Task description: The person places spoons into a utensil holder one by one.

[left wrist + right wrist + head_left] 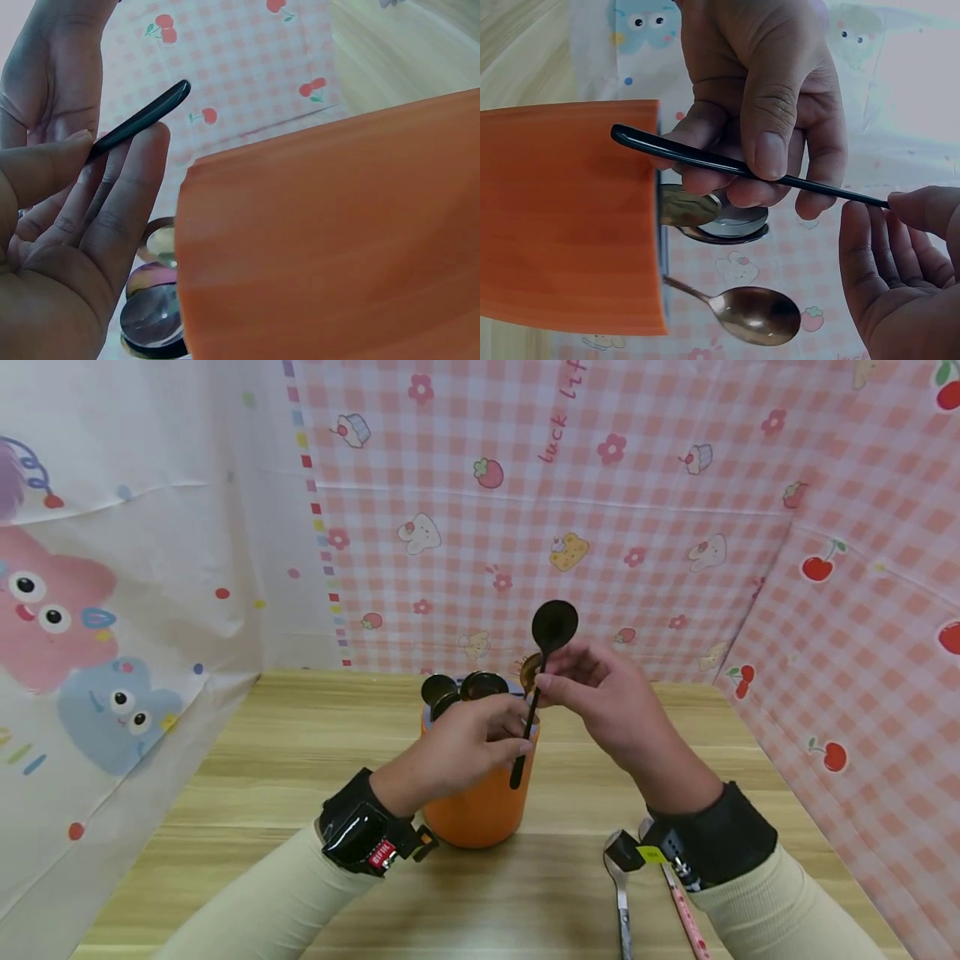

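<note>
In the head view a black spoon (pixel 555 625) is held in the air, bowl up and handle slanting down to the left. My left hand (pixel 467 737) pinches the lower handle between thumb and fingers. Near the bowl, my right hand (pixel 617 714) pinches the upper handle. Both hands are above and in front of an orange container (pixel 478 814). Out of its top stick several spoons, among them a dark one (pixel 483 683) and a copper-coloured one (pixel 761 315). The right wrist view shows the black handle (pixel 697 156) running between the two hands.
On the wooden table (pixel 300 793), a metal spoon (pixel 621 893) and a utensil with a pink patterned handle (pixel 686 914) lie at the front right, partly under the right wrist band. Patterned cloth (pixel 450 568) hangs behind and at both sides.
</note>
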`<state>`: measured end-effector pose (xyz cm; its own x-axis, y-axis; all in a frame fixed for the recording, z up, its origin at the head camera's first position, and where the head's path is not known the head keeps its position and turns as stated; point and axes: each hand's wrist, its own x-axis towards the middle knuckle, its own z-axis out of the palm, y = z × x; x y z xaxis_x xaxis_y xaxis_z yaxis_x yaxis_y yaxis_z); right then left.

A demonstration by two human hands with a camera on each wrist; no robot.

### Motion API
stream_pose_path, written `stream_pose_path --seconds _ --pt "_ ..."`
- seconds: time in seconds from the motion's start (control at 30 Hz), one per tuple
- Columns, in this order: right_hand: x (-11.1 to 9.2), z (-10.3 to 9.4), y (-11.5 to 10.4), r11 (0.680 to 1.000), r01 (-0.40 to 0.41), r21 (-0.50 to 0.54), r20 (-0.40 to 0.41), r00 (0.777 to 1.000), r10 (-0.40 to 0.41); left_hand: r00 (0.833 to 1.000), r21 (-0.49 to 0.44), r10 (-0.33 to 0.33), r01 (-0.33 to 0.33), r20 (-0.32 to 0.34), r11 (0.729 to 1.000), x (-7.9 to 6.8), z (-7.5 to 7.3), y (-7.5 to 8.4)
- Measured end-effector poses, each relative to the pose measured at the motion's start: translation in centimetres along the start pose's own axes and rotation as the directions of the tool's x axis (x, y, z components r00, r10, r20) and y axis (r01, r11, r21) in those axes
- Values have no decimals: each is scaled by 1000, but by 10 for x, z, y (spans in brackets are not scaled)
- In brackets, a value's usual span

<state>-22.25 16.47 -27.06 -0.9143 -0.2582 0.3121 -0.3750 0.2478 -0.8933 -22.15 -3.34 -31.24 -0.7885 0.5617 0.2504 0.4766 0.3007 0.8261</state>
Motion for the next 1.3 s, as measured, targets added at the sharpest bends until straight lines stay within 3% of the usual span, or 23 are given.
stream_pose_path --seconds 0.33,0.6,0.83,1.3 --pt "11 10 -11 996 79 33 17 997 -80 996 -68 6 -12 -92 998 -3 -13 -1" --pt "21 20 -13 995 100 5 21 995 -100 988 -1 33 -33 -153 999 -5 -25 -8" --pt "30 34 -9 990 132 56 42 990 -134 978 34 27 -20 -208 999 -9 -33 -18" --pt "34 54 2 995 71 63 113 991 -78 973 127 -23 54 -232 990 -20 -39 -33"
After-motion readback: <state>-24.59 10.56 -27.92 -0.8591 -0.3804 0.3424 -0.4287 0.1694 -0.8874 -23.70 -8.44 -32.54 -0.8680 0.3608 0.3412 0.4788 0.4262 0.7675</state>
